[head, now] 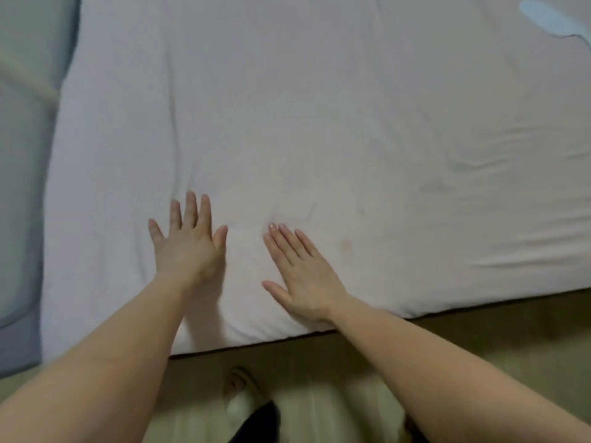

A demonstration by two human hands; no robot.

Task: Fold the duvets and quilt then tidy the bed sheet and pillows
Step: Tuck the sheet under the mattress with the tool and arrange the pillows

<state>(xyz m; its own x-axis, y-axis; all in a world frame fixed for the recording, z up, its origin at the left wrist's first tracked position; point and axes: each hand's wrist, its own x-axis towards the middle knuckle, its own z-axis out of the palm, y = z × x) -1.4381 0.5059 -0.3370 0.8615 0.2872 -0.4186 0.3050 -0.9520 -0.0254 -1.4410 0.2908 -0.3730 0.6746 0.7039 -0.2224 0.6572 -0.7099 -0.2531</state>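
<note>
head view: looks down over a bed edge, both bare forearms reaching forward from the bottom corners
surface: a pale pinkish-white fabric bed sheet [319, 107] spread over most of the frame; soft creases run up its left half and shallow wrinkles gather at the right; a faint darker mark lies just right of the hands; its near edge runs on a slant from lower left up to the right
left hand: the left hand [188, 247] lies palm down on the sheet near the front edge; fingers straight and fanned apart, thumb out to the right; it holds nothing
right hand: the right hand [303, 276] lies flat on the sheet just beside the left, apart from it; fingers straight and close together, pointing up and left, thumb spread toward the edge; it holds nothing
left side: a blue-grey padded fabric [22, 187] runs along the sheet's left border; whether pillow or quilt, cannot tell; a pale strip [28, 78] crosses it, blurred
far right corner: a small light-blue patch [550, 17] on the sheet
room: beige floor [511, 340] below the bed edge; a blurred foot in a pale slipper [240, 391] between the forearms
</note>
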